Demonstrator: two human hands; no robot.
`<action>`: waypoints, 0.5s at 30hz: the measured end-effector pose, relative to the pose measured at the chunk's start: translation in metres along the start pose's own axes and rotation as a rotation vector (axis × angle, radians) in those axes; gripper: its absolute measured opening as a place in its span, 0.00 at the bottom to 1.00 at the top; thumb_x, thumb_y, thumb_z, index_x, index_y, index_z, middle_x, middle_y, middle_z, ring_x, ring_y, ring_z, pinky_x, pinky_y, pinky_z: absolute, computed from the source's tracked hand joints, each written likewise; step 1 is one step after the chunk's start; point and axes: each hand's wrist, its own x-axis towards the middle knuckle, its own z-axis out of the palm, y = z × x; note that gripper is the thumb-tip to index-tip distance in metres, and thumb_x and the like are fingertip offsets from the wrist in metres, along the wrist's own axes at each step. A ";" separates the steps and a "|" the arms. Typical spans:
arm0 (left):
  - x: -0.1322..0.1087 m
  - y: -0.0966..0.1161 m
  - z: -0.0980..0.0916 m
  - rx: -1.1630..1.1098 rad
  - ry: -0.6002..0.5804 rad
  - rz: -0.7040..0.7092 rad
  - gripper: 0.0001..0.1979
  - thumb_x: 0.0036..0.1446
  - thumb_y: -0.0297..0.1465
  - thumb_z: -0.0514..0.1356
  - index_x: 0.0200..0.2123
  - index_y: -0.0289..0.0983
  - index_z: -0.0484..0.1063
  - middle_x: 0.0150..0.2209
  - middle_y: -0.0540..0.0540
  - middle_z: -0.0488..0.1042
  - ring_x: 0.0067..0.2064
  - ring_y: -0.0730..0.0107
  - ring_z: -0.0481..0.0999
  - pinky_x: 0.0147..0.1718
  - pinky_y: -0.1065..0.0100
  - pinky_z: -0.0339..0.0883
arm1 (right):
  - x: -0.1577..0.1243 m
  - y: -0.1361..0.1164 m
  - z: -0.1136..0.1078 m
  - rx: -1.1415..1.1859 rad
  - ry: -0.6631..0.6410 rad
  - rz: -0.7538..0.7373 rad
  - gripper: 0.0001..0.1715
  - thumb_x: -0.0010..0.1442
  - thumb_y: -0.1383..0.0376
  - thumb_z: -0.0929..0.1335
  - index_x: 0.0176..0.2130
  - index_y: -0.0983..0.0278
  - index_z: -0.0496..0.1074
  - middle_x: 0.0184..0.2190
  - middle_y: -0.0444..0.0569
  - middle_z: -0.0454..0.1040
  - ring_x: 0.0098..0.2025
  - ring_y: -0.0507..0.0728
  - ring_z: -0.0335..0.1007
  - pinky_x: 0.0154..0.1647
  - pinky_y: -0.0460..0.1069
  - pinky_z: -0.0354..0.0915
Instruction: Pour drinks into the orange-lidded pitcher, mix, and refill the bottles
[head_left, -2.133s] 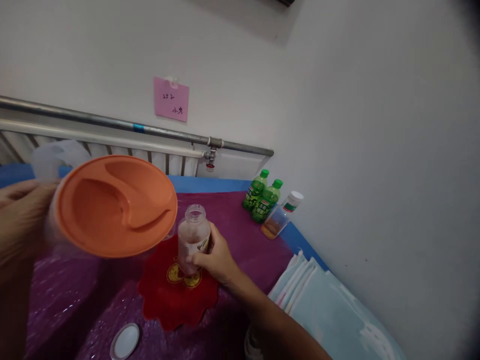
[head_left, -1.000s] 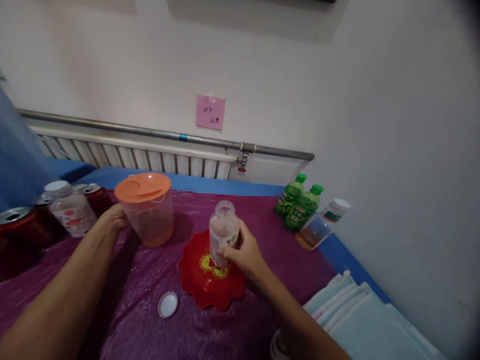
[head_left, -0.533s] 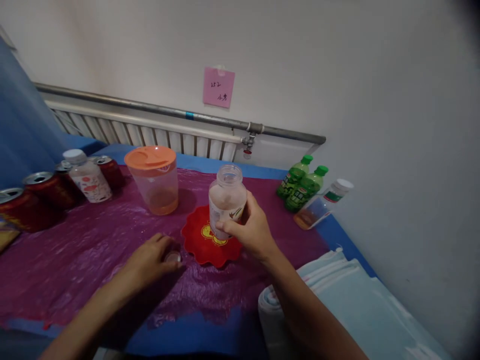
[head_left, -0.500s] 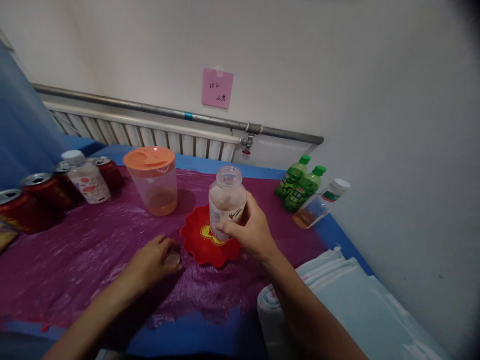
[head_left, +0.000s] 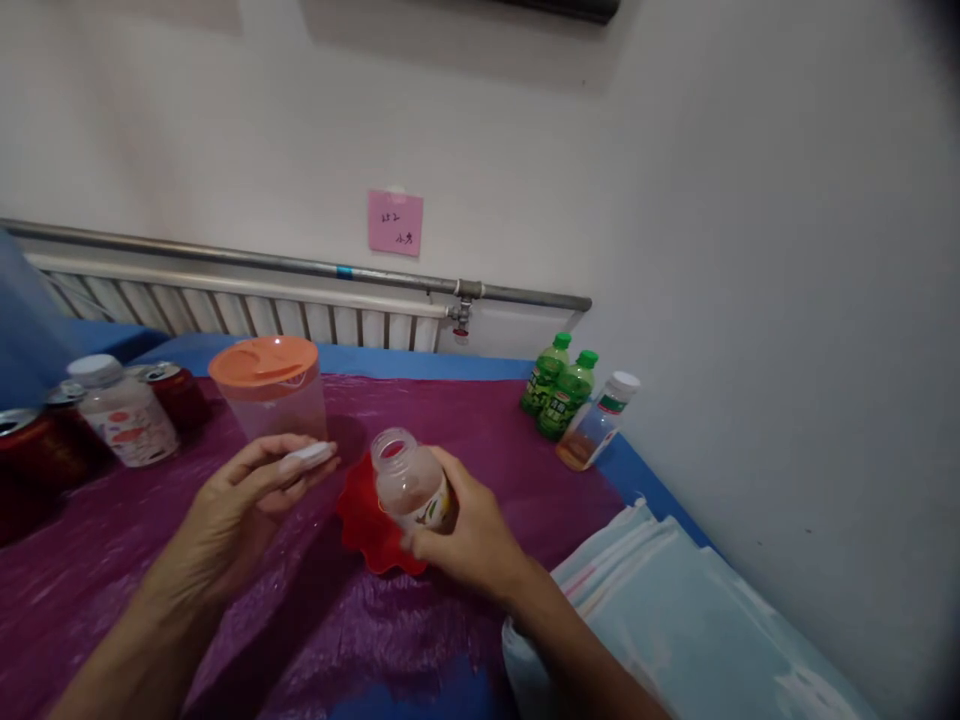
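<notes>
Between thumb and fingers, my left hand [head_left: 255,490] pinches a white bottle cap [head_left: 311,454] above the table, in front of the pitcher. My right hand [head_left: 469,520] is wrapped round a clear plastic bottle [head_left: 405,478] with a printed label. The bottle's mouth is uncovered and tilts to the left. It is held over a red scalloped plate [head_left: 364,510], hiding much of it. A translucent pitcher [head_left: 289,410] with an orange lid stands just behind my left hand.
At left stand a capped bottle [head_left: 127,425] and several red cans [head_left: 41,445]. Two green bottles [head_left: 568,400] and a clear bottle [head_left: 595,425] of brownish liquid stand at back right. Folded light-blue cloth [head_left: 660,600] lies at right. Purple plastic sheeting [head_left: 442,410] covers the table.
My left hand has lifted the cap off the table. My right hand has tipped the bottle leftward and brought it nearer. The camera view has shifted.
</notes>
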 end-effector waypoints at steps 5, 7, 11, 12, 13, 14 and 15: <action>-0.008 -0.003 0.039 -0.041 -0.031 0.210 0.17 0.33 0.35 0.76 0.27 0.39 0.74 0.41 0.52 0.76 0.45 0.71 0.77 0.43 0.79 0.75 | -0.001 -0.007 0.002 -0.153 -0.061 -0.036 0.41 0.40 0.68 0.77 0.54 0.57 0.71 0.47 0.46 0.76 0.46 0.60 0.72 0.47 0.53 0.70; -0.011 -0.011 0.041 0.043 -0.076 0.277 0.16 0.36 0.36 0.76 0.28 0.40 0.75 0.44 0.53 0.74 0.47 0.74 0.75 0.43 0.82 0.73 | -0.002 -0.009 0.000 -0.175 -0.051 -0.027 0.40 0.40 0.66 0.77 0.54 0.56 0.71 0.47 0.46 0.75 0.46 0.60 0.72 0.46 0.53 0.70; -0.013 -0.021 0.037 0.233 -0.103 0.343 0.18 0.42 0.41 0.73 0.36 0.43 0.76 0.48 0.52 0.73 0.50 0.72 0.74 0.48 0.80 0.71 | -0.003 -0.009 -0.004 -0.185 -0.075 -0.008 0.37 0.40 0.65 0.78 0.51 0.56 0.73 0.43 0.43 0.75 0.42 0.58 0.72 0.42 0.51 0.69; -0.014 -0.022 0.036 0.272 -0.098 0.330 0.19 0.42 0.43 0.73 0.38 0.43 0.76 0.49 0.51 0.73 0.50 0.70 0.73 0.50 0.77 0.70 | -0.003 -0.008 -0.005 -0.183 -0.076 -0.001 0.37 0.40 0.65 0.78 0.51 0.56 0.73 0.42 0.43 0.75 0.41 0.57 0.71 0.41 0.51 0.69; -0.014 -0.022 0.035 0.316 -0.095 0.323 0.21 0.42 0.45 0.72 0.39 0.44 0.76 0.49 0.51 0.73 0.51 0.68 0.73 0.53 0.74 0.69 | -0.004 -0.008 -0.005 -0.178 -0.078 0.007 0.37 0.40 0.65 0.78 0.50 0.56 0.73 0.41 0.42 0.75 0.40 0.57 0.71 0.39 0.50 0.69; -0.014 -0.022 0.035 0.363 -0.093 0.333 0.21 0.43 0.46 0.71 0.39 0.45 0.76 0.48 0.51 0.74 0.52 0.66 0.73 0.55 0.71 0.68 | -0.004 -0.007 -0.006 -0.170 -0.082 0.015 0.37 0.40 0.65 0.79 0.50 0.56 0.73 0.41 0.42 0.75 0.40 0.56 0.71 0.38 0.49 0.68; -0.014 -0.021 0.034 0.417 -0.096 0.366 0.20 0.44 0.47 0.70 0.39 0.46 0.77 0.48 0.51 0.74 0.52 0.65 0.72 0.57 0.68 0.67 | -0.005 -0.007 -0.006 -0.159 -0.085 0.021 0.36 0.39 0.65 0.79 0.50 0.56 0.73 0.40 0.41 0.75 0.39 0.56 0.71 0.37 0.49 0.68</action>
